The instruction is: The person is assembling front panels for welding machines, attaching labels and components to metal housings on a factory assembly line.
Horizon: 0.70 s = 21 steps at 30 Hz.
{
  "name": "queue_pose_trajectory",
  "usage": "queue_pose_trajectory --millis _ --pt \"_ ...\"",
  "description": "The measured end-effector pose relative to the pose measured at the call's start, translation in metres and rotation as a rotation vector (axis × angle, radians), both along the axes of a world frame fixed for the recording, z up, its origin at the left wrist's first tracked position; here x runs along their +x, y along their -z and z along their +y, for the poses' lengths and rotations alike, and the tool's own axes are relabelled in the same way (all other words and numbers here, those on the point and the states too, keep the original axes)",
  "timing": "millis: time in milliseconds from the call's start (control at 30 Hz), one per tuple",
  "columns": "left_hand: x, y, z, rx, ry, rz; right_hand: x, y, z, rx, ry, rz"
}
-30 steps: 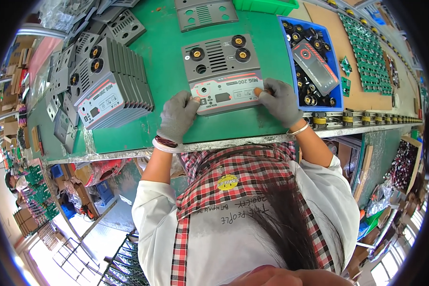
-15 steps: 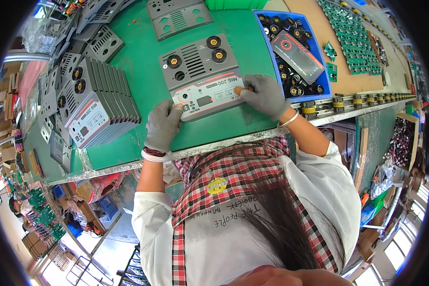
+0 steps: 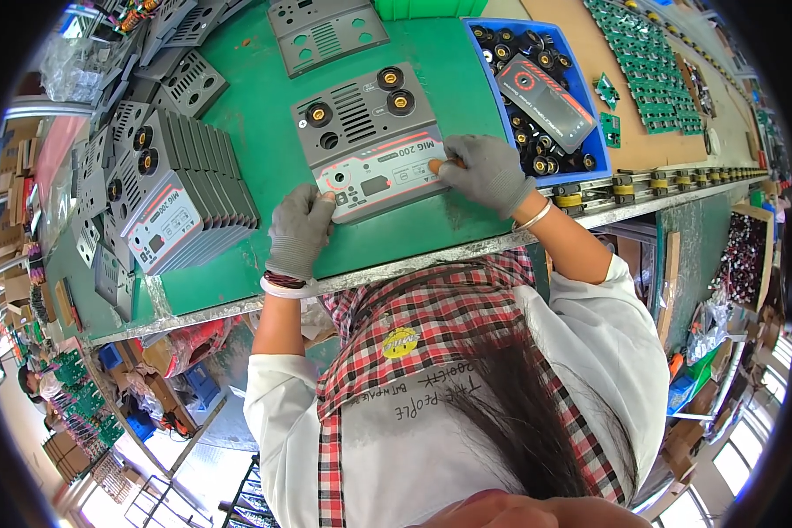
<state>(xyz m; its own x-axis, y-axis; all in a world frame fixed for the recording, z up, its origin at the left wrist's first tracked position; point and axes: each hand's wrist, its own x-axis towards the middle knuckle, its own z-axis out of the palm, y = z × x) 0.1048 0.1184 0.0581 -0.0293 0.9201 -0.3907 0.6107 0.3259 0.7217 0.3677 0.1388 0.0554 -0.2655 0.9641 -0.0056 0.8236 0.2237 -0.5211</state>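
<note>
A grey metal front panel (image 3: 356, 151) lies on the green bench top, its white label strip toward me. It has vent slots and three black round sockets with brass centres fitted; one round hole beside them is bare. My left hand (image 3: 300, 231), in a grey glove, grips the panel's near left corner with the thumb on top. At the right end of the label my gloved right hand (image 3: 488, 174) holds the panel's edge, its bare thumb tip resting on the face. The undersides of both hands' grips are hidden.
To the left stands a stack of similar panels (image 3: 180, 198), with more loose panels (image 3: 194, 84) behind. Another panel (image 3: 330, 40) lies beyond mine. On the right, a blue bin (image 3: 600, 163) holds black sockets and a dark flat box (image 3: 546, 106). Green circuit boards (image 3: 647, 75) lie farther right.
</note>
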Motion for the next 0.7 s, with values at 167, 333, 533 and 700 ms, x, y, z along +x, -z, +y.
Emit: queue_pose_trajectory --millis 167,333,533,700 --pt "0.0 -0.001 -0.001 -0.008 -0.005 -0.011 0.001 -0.003 0.002 -0.115 0.007 0.029" --pt "0.002 -0.003 0.0 -0.01 -0.001 -0.022 0.003 -0.009 0.006 -0.21 0.012 0.115" --pt "0.0 -0.001 0.0 0.002 -0.003 -0.009 0.005 -0.01 0.011 -0.3 -0.007 0.15" --pt "0.0 -0.004 0.001 0.001 0.021 -0.007 0.009 -0.003 0.015 -0.396 0.004 0.201"
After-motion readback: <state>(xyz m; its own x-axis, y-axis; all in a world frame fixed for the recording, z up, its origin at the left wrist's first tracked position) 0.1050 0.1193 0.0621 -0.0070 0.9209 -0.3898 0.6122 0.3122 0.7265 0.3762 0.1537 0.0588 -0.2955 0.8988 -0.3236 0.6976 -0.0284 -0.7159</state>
